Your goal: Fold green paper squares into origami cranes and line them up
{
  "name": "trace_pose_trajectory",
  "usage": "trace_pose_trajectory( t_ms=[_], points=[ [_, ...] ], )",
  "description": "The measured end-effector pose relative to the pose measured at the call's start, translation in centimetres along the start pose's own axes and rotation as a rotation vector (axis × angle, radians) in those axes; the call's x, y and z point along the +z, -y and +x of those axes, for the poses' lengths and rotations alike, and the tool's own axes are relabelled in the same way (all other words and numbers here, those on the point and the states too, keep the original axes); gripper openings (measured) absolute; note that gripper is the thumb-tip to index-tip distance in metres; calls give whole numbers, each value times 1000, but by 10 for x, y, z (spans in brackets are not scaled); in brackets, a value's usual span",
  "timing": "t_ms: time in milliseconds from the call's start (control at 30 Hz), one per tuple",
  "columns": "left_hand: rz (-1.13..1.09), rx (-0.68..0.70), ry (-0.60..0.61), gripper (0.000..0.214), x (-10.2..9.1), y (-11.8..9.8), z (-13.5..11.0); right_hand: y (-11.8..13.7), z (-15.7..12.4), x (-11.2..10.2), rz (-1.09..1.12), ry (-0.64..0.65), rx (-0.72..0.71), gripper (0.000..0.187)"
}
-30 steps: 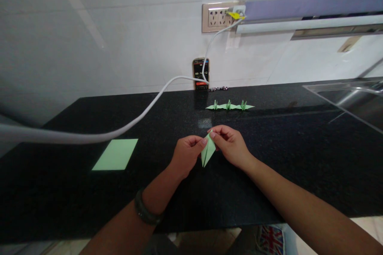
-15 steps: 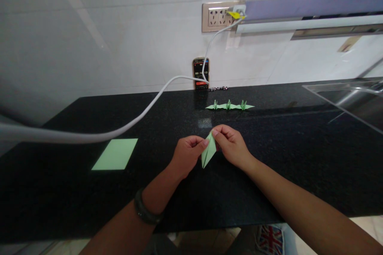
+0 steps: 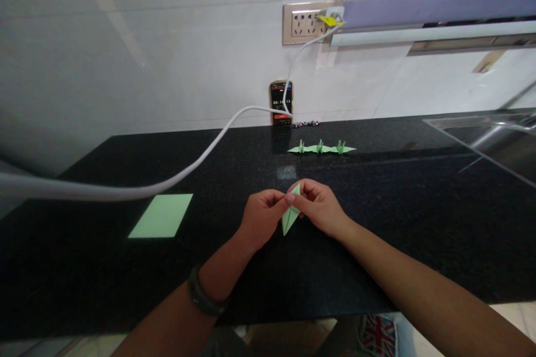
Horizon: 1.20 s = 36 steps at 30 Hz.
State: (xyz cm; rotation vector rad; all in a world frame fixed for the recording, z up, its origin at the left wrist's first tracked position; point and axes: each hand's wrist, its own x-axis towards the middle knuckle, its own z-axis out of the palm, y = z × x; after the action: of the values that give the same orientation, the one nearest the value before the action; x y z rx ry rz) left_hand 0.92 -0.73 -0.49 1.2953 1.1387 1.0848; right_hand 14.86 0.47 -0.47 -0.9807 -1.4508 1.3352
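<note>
Dark bangle (image 3: 205, 294): circling your left wrist, nearer you than the fingers. Left hand (image 3: 260, 218): its fingers are pinching the folded green paper (image 3: 288, 221). Right hand (image 3: 323, 209): you are gripping the same piece, one pointed end extending toward you from the fingers. Flat green sheet (image 3: 161, 216): lying on the table (image 3: 335, 284), left of the fingers. Three folded green figures (image 3: 320, 148): standing in a row beyond the fingers. Phone (image 3: 280, 101): leaning against the wall (image 3: 209, 67), farther beyond them.

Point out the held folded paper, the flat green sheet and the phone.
Held folded paper (image 3: 290, 219): head view, on its lower part.
Flat green sheet (image 3: 162, 216): head view, on its middle.
Phone (image 3: 277, 96): head view, on its screen.
</note>
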Motion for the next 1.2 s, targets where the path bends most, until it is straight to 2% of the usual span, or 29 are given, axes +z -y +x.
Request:
trace_pose_trajectory(
  t_ms=[200,400,733,1200],
  points=[
    [103,63,-20,28,-1,3,-1,1,0,2,6,-2,48,22],
    [84,82,-24,27,-1,3,-1,5,-1,3,2,-14,47,19],
    [45,13,-3,24,-1,2,0,2,0,2,3,-13,46,18],
    [30,11,-20,23,0,3,0,3,0,4,21,-33,87,19]
  ],
)
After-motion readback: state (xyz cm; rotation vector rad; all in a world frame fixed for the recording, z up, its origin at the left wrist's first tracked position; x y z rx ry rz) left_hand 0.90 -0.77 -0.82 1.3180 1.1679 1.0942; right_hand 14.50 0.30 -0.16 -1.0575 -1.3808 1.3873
